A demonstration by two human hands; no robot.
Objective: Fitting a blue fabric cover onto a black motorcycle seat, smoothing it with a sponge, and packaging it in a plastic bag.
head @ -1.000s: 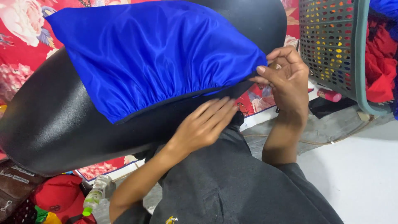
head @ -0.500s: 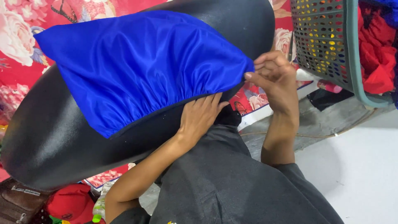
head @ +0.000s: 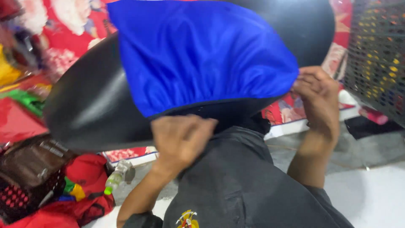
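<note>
A perforated plastic basket (head: pixel 375 59) stands at right; a brown bag (head: pixel 29 169), red cloth (head: pixel 88 173) and small bottle (head: pixel 116 177) lie lower left.

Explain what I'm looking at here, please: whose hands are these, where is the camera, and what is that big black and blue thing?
The camera sits on a person's head and looks down at their own two bare hands. The right hand pinches the gathered edge of a shiny blue fabric cover stretched over a large, smooth black cushion-like form. The left hand presses against the underside, just below the cover's edge. A dark perforated plastic basket stands at the right, and a brown bag lies at the lower left.
</note>
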